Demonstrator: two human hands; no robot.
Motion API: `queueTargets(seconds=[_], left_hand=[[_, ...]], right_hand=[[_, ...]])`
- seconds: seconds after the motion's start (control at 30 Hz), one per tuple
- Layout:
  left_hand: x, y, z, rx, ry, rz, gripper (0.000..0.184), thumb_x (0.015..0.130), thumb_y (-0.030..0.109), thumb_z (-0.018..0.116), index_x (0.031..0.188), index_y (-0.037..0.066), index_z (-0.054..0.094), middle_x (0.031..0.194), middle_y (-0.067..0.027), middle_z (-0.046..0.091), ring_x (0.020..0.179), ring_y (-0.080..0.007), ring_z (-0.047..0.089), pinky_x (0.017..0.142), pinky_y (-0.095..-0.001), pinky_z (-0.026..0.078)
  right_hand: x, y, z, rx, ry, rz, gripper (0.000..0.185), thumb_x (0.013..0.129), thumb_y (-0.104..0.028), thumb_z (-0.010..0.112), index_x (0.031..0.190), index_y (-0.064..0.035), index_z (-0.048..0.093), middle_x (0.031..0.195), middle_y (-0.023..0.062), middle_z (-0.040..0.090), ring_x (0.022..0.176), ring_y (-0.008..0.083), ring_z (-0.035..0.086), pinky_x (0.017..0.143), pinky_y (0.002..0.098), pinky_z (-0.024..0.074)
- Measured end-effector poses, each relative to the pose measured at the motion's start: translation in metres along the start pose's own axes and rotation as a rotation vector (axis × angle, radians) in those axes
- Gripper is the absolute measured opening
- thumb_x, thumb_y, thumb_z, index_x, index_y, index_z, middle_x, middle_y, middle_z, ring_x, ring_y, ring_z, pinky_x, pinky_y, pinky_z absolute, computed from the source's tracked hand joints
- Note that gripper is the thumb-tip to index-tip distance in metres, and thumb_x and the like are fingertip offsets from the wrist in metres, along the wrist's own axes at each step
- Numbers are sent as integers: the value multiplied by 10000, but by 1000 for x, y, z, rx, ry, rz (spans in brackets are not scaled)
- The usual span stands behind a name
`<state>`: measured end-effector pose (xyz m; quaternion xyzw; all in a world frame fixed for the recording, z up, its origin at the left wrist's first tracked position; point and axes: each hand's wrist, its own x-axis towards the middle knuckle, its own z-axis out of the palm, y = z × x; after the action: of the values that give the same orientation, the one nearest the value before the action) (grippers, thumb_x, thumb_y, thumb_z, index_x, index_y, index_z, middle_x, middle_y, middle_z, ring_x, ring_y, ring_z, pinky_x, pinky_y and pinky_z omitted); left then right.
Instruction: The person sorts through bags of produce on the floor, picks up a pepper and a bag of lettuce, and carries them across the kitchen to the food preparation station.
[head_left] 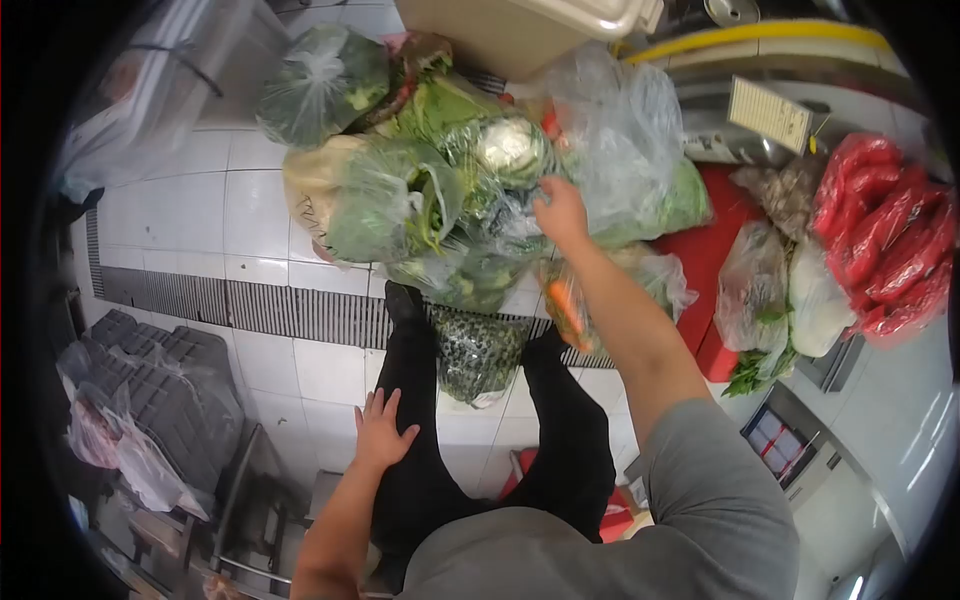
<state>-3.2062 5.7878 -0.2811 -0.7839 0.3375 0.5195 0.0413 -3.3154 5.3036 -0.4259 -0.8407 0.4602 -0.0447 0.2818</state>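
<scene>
My right hand (562,212) reaches into a heap of bagged vegetables, its fingers curled at a clear plastic bag (508,222) with dark contents that I cannot make out. Just above it lies a wrapped cauliflower (506,146). A bag of leafy greens (395,200) sits to the left of that hand, and a large clear bag (620,130) to its right. Below my right forearm is a bag with carrots (567,305). My left hand (383,430) rests on my leg with its fingers spread, holding nothing. Between my feet stands a bag of small dark-green pieces (478,355).
A red stand (706,255) is on the right, near a red plastic bag (880,240) and a bagged white vegetable (818,295). Grey crates (165,385) stand at left. A drain grate (290,315) crosses the tiled floor. A beige bin (510,35) stands behind the heap.
</scene>
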Motion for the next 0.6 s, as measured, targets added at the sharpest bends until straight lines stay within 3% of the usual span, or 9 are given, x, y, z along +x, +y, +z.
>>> queueTargets(seconds=[0.03,0.1,0.13,0.17,0.2,0.3,0.4,0.5,0.6], left_hand=[[3,1,3,17,-19,2,818,839,373,754,1538,122,411,1573,-203,403,1497,-388,314,1198,-656,200],[10,5,6,26,69,15,776,827,351,747,1505,116,452,1582,-187,395,1506,-389,291,1221,-626,178],[11,8,5,43,52,9,776,827,351,747,1505,116,452,1582,-187,395,1506,-389,291,1221,-626,178],[15,14,1,87,39,16,745,826,333,736,1486,113,471,1573,-187,406,1501,-387,304,1222,-620,181],[20,19,-1,133,25,25,714,826,314,725,1468,111,489,1565,-187,417,1496,-385,316,1224,-613,184],[25,21,-2,189,20,19,674,822,269,718,1444,112,508,1536,-177,452,1481,-384,345,1221,-605,204],[31,27,-6,214,-5,13,627,833,281,696,1411,97,536,1528,-185,463,1472,-382,357,1225,-604,188],[38,41,-9,256,-1,43,607,835,272,688,1397,90,548,1515,-178,479,1461,-378,374,1221,-605,198],[42,53,-9,291,14,75,593,833,271,685,1384,90,559,1502,-170,495,1448,-372,395,1218,-604,209]], right_hand=[[-28,41,24,25,-50,139,300,832,-146,683,1114,-45,688,1010,185,712,979,395,673,876,459,530],[-102,95,65,-56,-96,146,258,847,-190,692,1061,-48,705,971,180,725,930,367,699,837,434,542],[-146,113,91,133,-238,471,267,831,-221,708,1040,-55,721,980,190,735,943,343,711,845,421,541],[-167,106,84,-70,-571,593,341,813,-280,724,1044,-28,718,1020,216,732,974,339,712,862,435,538],[-228,139,131,-3,-531,449,423,778,-323,750,1059,-7,725,1043,244,722,1014,362,702,896,440,533],[-284,122,133,138,-942,739,608,727,-363,793,1175,34,692,1126,270,713,1084,381,685,956,421,525],[-352,145,180,254,-818,927,640,706,-372,816,1176,44,690,1123,277,710,1081,390,684,954,416,527],[-353,155,194,355,-813,1016,630,731,-334,812,1222,34,668,1177,268,694,1103,391,673,974,418,517],[-302,149,184,284,-179,732,525,834,-225,744,1284,18,624,1257,246,655,1170,398,624,1017,446,482]])
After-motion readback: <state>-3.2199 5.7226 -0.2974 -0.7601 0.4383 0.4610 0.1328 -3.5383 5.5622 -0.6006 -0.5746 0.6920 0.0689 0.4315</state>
